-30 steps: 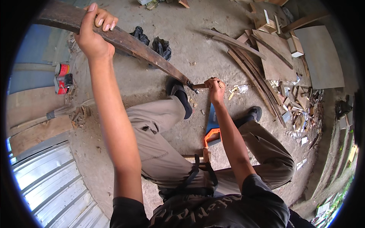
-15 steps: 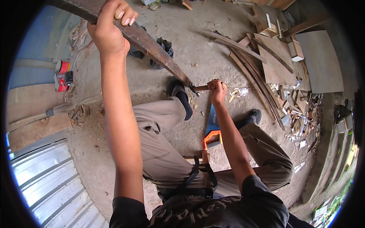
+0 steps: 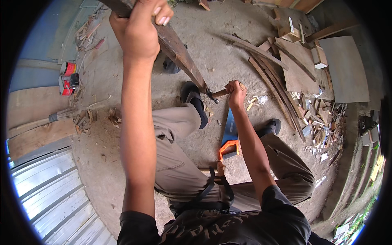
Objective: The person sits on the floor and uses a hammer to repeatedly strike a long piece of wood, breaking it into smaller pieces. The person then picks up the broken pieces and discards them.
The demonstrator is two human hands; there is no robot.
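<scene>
Plank (image 3: pixel 177 51) in the left hand (image 3: pixel 141 34), hammer (image 3: pixel 220 94) at its far end

Through the head camera, the only view I have, I find both hands occupied and well apart. The left hand, at the upper left of the frame, is clamped around the plank, with its fingertips curled over the edge. The right hand, (image 3: pixel 237 93) right of the frame's centre, is closed around the hammer's handle.

The relation I watch is where wood and tool meet. The plank's long axis slants from the top edge, left of centre, down and right to the middle of the frame, so its lower end lies just left of the right hand, far from the left one. The hammer slopes down and left from the right fist, and its head sits at that lower end; I cannot tell whether the two touch.

Near that end I see a dark shoe (image 3: pixel 190 92). Below the right wrist is a saw, (image 3: pixel 230 130) its orange handle toward the bottom of the frame. A pale sheet of board (image 3: pixel 345 69) fills the upper right.
</scene>
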